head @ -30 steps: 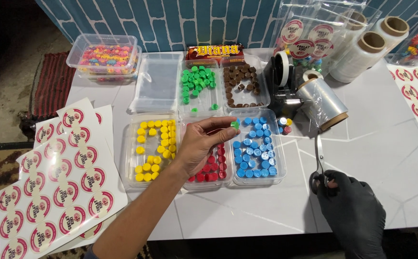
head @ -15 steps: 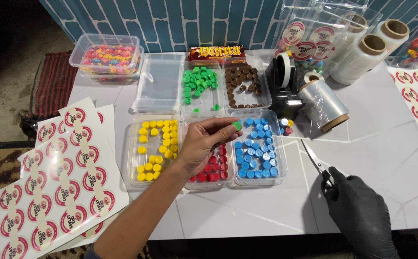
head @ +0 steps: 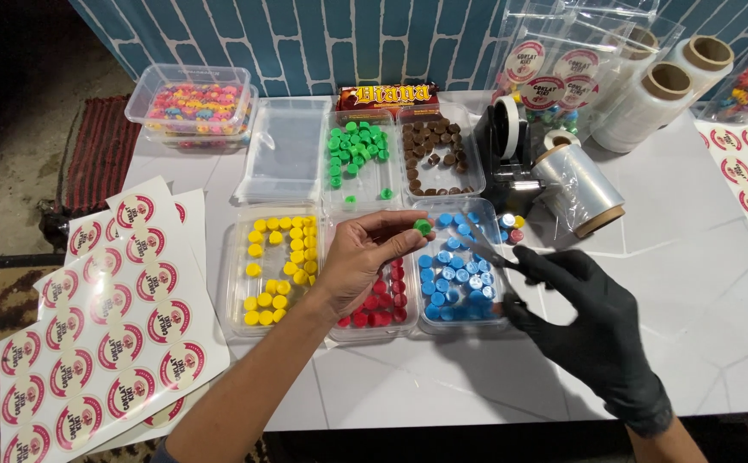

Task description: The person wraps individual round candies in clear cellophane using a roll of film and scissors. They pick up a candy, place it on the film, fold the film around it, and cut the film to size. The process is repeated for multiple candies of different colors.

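Fingertips of the bare left hand (head: 361, 261) pinched a small round green candy piece (head: 423, 227) above the clear plastic tray of blue pieces (head: 459, 279). Beside it, the black-gloved right hand (head: 584, 313) gripped slim metal scissors (head: 487, 254) over that tray.

Your left hand (head: 361, 261) holds a small round piece (head: 423, 227) above the middle tray (head: 365, 321), your right hand (head: 584, 321) with scissors (head: 487, 255) hangs over the tray to its right (head: 464, 324), and sticker sheets (head: 104, 326) lie far left.
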